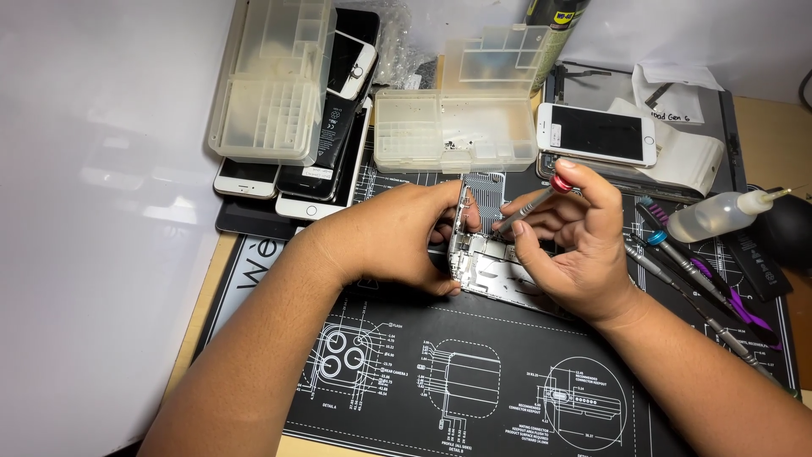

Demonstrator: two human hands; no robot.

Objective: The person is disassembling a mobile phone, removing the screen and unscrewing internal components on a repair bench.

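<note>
left hand (396,239) pinches opened phone chassis (486,267) steady | right hand (573,245) closed on red-capped screwdriver (531,204) — we'd keep tip square, light pressure | black repair mat (474,381) below

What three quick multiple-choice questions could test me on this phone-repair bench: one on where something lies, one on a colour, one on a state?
1. Where does the white phone with the dark screen lie?
A. Beyond the hands, at the back of the bench
B. On the near edge of the mat
C. Inside a plastic box

2. What colour is the cap of the screwdriver in the right hand?
A. Green
B. Red
C. Yellow

3. In what state is the phone frame that the left hand steadies?
A. Sealed shut
B. Wrapped in film
C. Opened, insides showing

Answers: 1 A, it lies past the fingers, near the clear compartment box. 2 B, the cap is red. 3 C, bare metal and parts show.
</note>
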